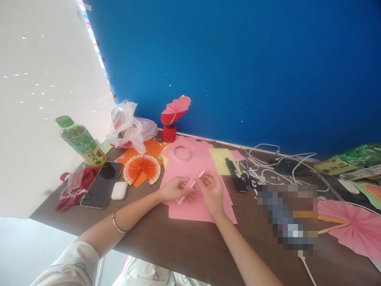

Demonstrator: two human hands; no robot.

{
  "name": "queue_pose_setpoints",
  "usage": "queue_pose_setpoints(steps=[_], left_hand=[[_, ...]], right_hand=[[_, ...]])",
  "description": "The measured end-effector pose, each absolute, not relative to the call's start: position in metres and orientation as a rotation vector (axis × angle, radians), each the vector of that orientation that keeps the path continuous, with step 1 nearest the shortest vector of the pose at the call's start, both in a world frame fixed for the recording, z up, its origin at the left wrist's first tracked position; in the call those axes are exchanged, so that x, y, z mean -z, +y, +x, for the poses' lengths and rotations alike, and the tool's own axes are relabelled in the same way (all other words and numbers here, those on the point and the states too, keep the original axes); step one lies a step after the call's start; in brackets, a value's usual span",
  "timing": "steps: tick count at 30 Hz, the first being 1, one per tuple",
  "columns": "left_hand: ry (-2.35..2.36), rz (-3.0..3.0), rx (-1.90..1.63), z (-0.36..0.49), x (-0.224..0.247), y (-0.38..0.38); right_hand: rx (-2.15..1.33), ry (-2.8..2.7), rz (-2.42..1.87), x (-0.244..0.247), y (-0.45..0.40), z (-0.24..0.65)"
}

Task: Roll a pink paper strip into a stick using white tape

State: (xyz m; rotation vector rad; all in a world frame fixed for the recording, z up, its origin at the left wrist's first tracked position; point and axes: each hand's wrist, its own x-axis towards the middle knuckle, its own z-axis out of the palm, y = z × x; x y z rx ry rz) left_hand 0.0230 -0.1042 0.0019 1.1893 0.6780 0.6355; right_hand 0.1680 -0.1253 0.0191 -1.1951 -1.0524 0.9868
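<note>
Tabletop (149, 234), brown, bears pink paper (192, 212) beside a blue wall (226, 59).

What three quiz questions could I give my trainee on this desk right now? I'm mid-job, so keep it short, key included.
1. True or false: the left hand and the right hand both hold the narrow pink-and-white paper strip.
2. What is directly beneath the pink pleated paper fan near the blue wall?
A) a white plastic bag
B) a red round container
C) a green-capped plastic bottle
3. Which small item lies just right of the black-screened smartphone?

Key:
1. True.
2. B.
3. The white rounded case.
</note>
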Motion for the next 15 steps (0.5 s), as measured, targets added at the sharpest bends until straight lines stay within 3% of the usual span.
queue_pose_setpoints(steps=[15], left_hand=[[0.680, 1.111, -0.631, 0.0231, -0.0035, -0.1047]], right_hand=[[-0.977, -1.009, -1.225, -0.0199, -0.1232, 0.1723]])
